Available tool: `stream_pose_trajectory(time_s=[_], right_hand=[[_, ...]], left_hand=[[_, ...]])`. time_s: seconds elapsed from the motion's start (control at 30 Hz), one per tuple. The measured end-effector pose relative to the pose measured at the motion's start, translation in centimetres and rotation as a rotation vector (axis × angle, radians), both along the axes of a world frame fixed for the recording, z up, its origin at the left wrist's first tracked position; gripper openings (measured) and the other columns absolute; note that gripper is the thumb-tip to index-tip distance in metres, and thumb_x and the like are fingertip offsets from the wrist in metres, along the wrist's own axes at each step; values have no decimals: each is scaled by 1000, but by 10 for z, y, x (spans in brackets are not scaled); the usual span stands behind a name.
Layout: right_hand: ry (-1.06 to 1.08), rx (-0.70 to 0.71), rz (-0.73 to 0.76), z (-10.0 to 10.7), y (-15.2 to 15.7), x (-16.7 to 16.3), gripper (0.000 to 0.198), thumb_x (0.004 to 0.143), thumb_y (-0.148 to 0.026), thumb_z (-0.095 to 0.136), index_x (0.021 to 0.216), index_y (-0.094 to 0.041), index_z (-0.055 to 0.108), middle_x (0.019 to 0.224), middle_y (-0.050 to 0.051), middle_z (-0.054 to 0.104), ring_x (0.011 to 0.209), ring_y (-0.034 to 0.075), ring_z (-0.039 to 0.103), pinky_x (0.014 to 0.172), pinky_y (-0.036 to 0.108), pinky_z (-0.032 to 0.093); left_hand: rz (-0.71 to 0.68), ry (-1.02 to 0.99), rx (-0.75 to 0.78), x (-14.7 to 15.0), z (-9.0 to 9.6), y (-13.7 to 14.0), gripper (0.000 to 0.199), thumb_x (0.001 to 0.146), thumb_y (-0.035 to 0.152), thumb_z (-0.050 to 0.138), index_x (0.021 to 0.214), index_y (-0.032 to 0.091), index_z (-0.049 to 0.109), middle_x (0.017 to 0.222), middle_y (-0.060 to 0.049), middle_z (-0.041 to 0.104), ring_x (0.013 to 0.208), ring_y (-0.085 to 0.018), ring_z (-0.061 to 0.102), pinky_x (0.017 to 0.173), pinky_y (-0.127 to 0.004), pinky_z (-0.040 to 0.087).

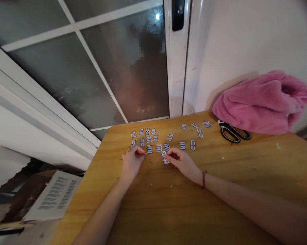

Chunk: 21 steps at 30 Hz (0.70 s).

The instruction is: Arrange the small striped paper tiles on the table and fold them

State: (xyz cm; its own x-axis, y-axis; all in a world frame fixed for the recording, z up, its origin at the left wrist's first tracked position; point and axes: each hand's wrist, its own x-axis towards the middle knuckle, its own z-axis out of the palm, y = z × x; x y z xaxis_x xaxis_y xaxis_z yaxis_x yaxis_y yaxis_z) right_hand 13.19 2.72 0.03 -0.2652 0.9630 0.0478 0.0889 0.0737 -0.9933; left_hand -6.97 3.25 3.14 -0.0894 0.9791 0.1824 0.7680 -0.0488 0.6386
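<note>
Small blue-and-white paper cards [156, 138] lie spread in loose rows over the far part of the wooden table [158, 211]. At the left of the rows, my left hand [133, 161] pinches a thin, pale card [145, 153], seen almost edge-on. My right hand [182, 162] has thumb and fingers closed on the upper right of a blue-edged card [165, 158], just below the nearest row. Whether that card touches the tabletop I cannot tell. Several more cards [192, 145] lie to the right, beyond my right hand.
Black-handled scissors [230, 132] lie at the table's far right, beside a pink fluffy cloth [258, 102]. A glass-paned door [123, 68] stands behind the far edge. Lower left, beside the table, is a cardboard box [52, 195] with printed text.
</note>
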Motion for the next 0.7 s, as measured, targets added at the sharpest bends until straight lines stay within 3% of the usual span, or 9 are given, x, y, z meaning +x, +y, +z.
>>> stream_pose_trajectory(time_s=[0.17,0.37,0.47,0.57,0.7], right_hand=[[-2,-3,-20,-2,0,0,22,77,-39,57,70,-19,50,62,-4,47,50,8,38,49,22,33],[7,107,-28,-4,-1,-1,22,79,-39,56,71,-19,52,66,-2,51,62,11,46,58,23,37],[30,131,-17,-3,-2,-1,24,80,-41,56,72,-18,52,66,-2,51,61,11,46,57,23,37],[77,96,2,-1,-3,0,25,80,-43,56,73,-19,51,60,-4,49,55,10,45,54,23,35],[130,60,52,3,-4,1,24,80,-41,57,76,-18,50,58,-5,51,53,9,47,54,23,35]], left_hand=[[-17,-253,16,11,4,-9,14,63,25,66,58,18,54,61,3,57,62,-13,50,61,-23,34],[-196,-868,-192,36,-1,-26,18,63,30,72,68,17,60,70,2,59,68,-11,51,65,-21,38],[-136,-1011,-199,46,-6,-34,20,66,31,71,67,16,57,67,3,55,64,-9,47,61,-19,36],[-71,-1044,-219,50,-11,-38,23,70,35,67,68,17,53,65,3,51,58,-7,41,53,-17,31],[-124,-850,-224,51,-17,-37,27,76,40,59,65,17,49,59,4,43,53,-8,34,48,-19,24]])
